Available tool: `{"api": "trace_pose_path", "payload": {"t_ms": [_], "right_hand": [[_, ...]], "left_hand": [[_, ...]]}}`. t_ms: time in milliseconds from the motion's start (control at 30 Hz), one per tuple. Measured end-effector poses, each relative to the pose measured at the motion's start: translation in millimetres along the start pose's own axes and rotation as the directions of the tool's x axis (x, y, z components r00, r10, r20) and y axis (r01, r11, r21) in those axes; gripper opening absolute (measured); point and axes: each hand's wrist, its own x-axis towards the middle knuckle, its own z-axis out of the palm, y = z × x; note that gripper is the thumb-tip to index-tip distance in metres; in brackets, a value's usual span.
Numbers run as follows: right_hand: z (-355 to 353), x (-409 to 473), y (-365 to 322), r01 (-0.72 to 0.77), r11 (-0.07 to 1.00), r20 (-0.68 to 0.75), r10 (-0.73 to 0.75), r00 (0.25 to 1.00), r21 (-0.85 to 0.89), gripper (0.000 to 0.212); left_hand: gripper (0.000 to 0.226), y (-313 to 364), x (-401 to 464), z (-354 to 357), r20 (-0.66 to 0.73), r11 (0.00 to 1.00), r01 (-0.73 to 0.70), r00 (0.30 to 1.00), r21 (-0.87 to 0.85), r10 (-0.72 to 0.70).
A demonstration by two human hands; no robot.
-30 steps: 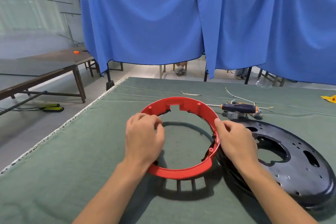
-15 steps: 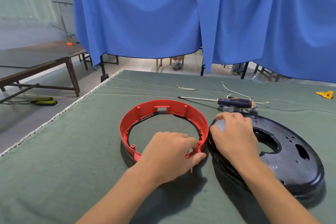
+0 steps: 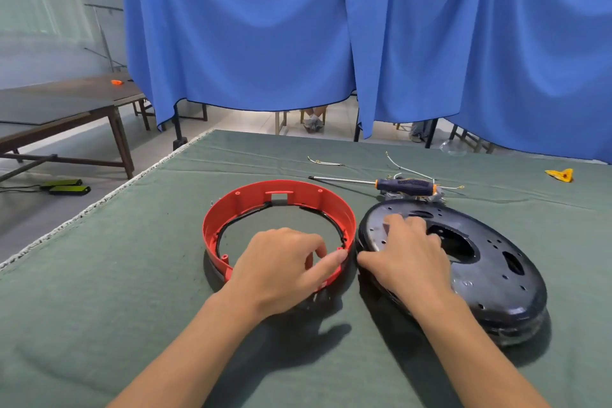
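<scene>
A red plastic ring (image 3: 251, 199) lies flat on the green table cloth (image 3: 99, 291). My left hand (image 3: 281, 268) covers its near right rim, with thumb and fingers pinching that edge. Right beside the ring lies a black round disc (image 3: 490, 275) with several holes and a large cut-out. My right hand (image 3: 407, 255) rests on the disc's left part, fingers spread over its top and the thumb at its left edge.
A screwdriver (image 3: 397, 184) with a dark blue and orange handle lies behind the disc, next to a small grey part and thin wires (image 3: 326, 162). A yellow scrap (image 3: 559, 174) lies far right. Blue curtains hang behind; a wooden table (image 3: 66, 106) stands at left.
The red ring was tilted up in both hands and now lies flat on the cloth. My left hand moved to its near right rim. My right hand moved onto the black disc.
</scene>
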Motion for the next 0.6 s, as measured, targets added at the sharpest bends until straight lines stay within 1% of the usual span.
{"api": "trace_pose_path", "payload": {"t_ms": [33,100,167,233,300,333,400,467,533,600], "right_hand": [[-4.7,-0.5,-0.2,0.011,0.999,-0.046,-0.009,0.999,0.049,0.060],[-15.9,-4.7,0.7,0.057,0.984,-0.158,-0.030,0.987,0.170,0.065],[-28.0,-11.1,2.3,0.169,0.945,-0.306,-0.079,0.949,0.280,0.067],[-44.0,-16.1,2.2,0.310,0.866,-0.411,-0.136,0.902,0.393,0.065],[-67.0,-18.5,0.1,0.394,0.764,-0.447,-0.155,0.881,0.511,0.064],[-80.5,-19.3,-1.5,0.416,0.693,-0.449,-0.148,0.881,0.588,0.063],[-107.5,-21.3,-6.1,0.457,0.511,-0.451,-0.145,0.881,0.729,0.057],[-126.7,-22.8,-9.8,0.479,0.323,-0.451,-0.163,0.878,0.816,0.050],[-137.7,-23.2,-11.0,0.469,0.122,-0.452,-0.143,0.881,0.875,0.042],[-140.7,-22.9,-11.2,0.423,-0.110,-0.433,-0.092,0.897,0.899,0.034]], "left_hand": [[0.072,-0.6,1.0,0.4,0.007,1.000,0.011,1.000,-0.009,-0.011],[0.071,-1.3,2.6,1.3,0.004,1.000,0.022,1.000,-0.021,-0.022],[0.065,-2.4,1.7,2.4,-0.009,0.999,0.027,1.000,-0.033,-0.028],[0.060,-4.5,0.9,4.1,-0.028,0.998,0.038,0.999,-0.050,-0.040],[0.059,-6.7,0.5,3.9,-0.041,0.995,0.054,0.997,-0.081,-0.058],[0.058,-7.1,1.0,3.4,-0.050,0.992,0.064,0.996,-0.107,-0.070],[0.054,-6.4,3.8,2.0,-0.069,0.979,0.090,0.992,-0.185,-0.105],[0.050,-4.6,7.1,-2.5,-0.059,0.937,0.160,0.981,-0.311,-0.187],[0.043,-1.8,9.7,-9.5,0.007,0.871,0.233,0.967,-0.432,-0.255],[0.035,4.9,12.8,-17.7,0.087,0.787,0.288,0.953,-0.546,-0.289]]}}
